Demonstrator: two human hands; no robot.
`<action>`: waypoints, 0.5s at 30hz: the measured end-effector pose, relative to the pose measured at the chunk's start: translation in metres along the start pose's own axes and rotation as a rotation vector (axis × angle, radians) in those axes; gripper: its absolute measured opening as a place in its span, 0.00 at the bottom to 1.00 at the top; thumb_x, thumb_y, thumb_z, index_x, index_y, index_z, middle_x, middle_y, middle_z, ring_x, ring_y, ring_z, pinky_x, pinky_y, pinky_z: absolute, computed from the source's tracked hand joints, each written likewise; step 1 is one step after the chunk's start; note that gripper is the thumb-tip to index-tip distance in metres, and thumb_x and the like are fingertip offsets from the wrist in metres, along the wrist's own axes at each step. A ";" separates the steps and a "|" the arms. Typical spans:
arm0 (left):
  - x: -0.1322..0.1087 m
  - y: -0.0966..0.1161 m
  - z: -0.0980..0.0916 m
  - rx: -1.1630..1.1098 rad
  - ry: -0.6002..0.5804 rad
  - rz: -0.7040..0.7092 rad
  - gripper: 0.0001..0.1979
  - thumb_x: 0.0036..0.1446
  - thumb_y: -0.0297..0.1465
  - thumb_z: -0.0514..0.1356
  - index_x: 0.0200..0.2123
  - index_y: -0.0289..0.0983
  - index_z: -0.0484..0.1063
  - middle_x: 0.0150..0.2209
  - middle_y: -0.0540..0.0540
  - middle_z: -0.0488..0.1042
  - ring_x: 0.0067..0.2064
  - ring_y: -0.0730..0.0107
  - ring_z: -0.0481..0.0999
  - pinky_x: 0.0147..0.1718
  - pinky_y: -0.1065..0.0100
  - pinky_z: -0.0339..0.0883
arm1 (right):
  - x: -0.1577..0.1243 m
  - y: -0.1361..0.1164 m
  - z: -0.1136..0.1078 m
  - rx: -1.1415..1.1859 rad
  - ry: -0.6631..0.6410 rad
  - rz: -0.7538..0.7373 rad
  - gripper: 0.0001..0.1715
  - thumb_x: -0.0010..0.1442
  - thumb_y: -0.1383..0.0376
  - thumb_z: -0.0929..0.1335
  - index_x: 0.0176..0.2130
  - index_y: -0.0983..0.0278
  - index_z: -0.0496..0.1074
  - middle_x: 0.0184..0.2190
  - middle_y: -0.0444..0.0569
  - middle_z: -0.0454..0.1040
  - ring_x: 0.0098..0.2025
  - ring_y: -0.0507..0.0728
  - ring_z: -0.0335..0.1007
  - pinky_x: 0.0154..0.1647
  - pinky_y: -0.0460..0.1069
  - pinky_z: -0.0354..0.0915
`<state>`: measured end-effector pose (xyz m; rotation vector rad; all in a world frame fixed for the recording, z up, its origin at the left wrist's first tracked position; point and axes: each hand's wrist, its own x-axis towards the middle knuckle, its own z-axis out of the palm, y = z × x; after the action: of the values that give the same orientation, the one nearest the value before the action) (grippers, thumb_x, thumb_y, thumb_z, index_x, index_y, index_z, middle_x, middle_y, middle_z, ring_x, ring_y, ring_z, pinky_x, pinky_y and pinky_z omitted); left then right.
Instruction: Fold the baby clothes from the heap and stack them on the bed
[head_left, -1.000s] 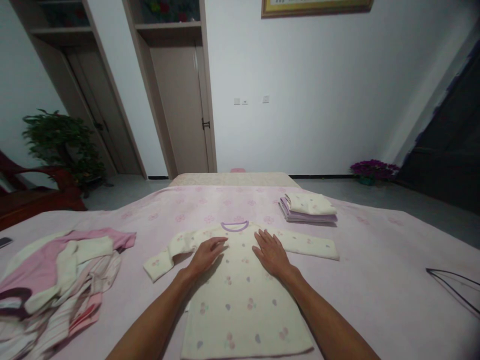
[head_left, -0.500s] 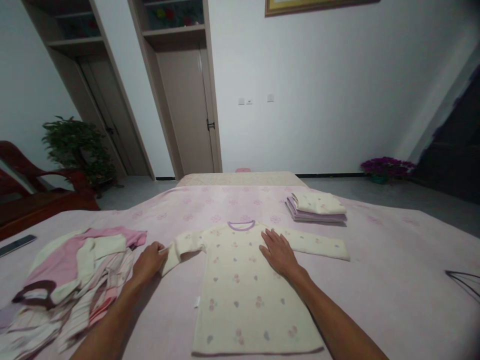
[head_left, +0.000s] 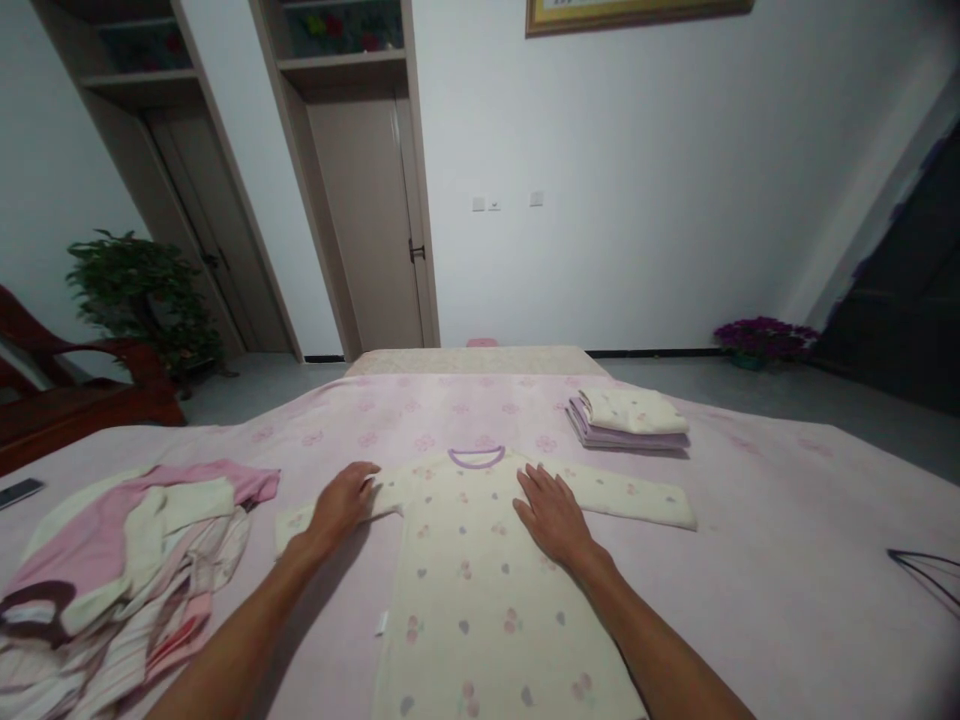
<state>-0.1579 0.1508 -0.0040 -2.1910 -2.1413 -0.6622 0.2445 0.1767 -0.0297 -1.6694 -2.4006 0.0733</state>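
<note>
A cream long-sleeved child's shirt (head_left: 465,560) with a purple neckline and small heart and cherry prints lies spread out in front of me, both sleeves out to the sides. My left hand (head_left: 343,505) rests over the left-side sleeve, near the shoulder, fingers stretched toward the shirt's body; its palm side is hidden. That sleeve's cuff end shows beyond my wrist. My right hand (head_left: 553,512) lies flat with fingers apart on the upper chest, by the other shoulder. The right-side sleeve (head_left: 645,503) extends straight out past it.
Rumpled pink, white and striped clothes (head_left: 135,560) are heaped at the left, with a phone (head_left: 21,493) beyond them. A folded stack of clothes (head_left: 630,420) sits at the back right. Black wire (head_left: 919,565) shows at the right edge. Pink patterned cloth (head_left: 787,560) covers the surface.
My left hand has moved from the cuff inward along the sleeve, which now lies straighter and flatter. My right hand stays on the chest. The view has shifted slightly.
</note>
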 end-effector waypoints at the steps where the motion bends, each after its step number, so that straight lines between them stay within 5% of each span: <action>1: 0.007 0.019 0.010 -0.040 -0.023 0.053 0.19 0.65 0.33 0.48 0.53 0.37 0.73 0.57 0.42 0.75 0.59 0.62 0.72 0.60 0.62 0.62 | 0.000 0.000 -0.001 0.002 -0.005 0.002 0.35 0.70 0.52 0.55 0.70 0.64 0.56 0.72 0.52 0.51 0.73 0.61 0.40 0.72 0.59 0.36; 7: 0.037 0.101 0.063 -0.030 -0.143 0.174 0.29 0.68 0.41 0.50 0.66 0.31 0.60 0.68 0.32 0.60 0.70 0.51 0.55 0.66 0.53 0.53 | -0.001 -0.001 -0.002 0.002 -0.019 0.006 0.35 0.70 0.52 0.55 0.70 0.63 0.55 0.72 0.51 0.51 0.74 0.61 0.40 0.72 0.58 0.35; 10: 0.040 0.112 0.078 0.100 -0.206 0.196 0.34 0.68 0.46 0.48 0.70 0.32 0.54 0.71 0.31 0.51 0.72 0.47 0.47 0.67 0.47 0.47 | 0.000 -0.001 -0.002 0.008 -0.018 0.008 0.35 0.70 0.52 0.55 0.70 0.63 0.55 0.72 0.51 0.50 0.74 0.61 0.40 0.72 0.58 0.35; 15: 0.036 0.111 0.083 0.175 -0.184 0.214 0.33 0.69 0.47 0.45 0.70 0.34 0.53 0.71 0.33 0.51 0.72 0.49 0.49 0.66 0.48 0.45 | -0.002 -0.001 -0.001 0.005 -0.014 0.009 0.35 0.71 0.52 0.55 0.70 0.63 0.55 0.72 0.52 0.50 0.74 0.61 0.40 0.72 0.58 0.35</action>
<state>-0.0285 0.2022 -0.0372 -2.4168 -1.9123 -0.2618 0.2444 0.1748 -0.0288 -1.6829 -2.4012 0.0921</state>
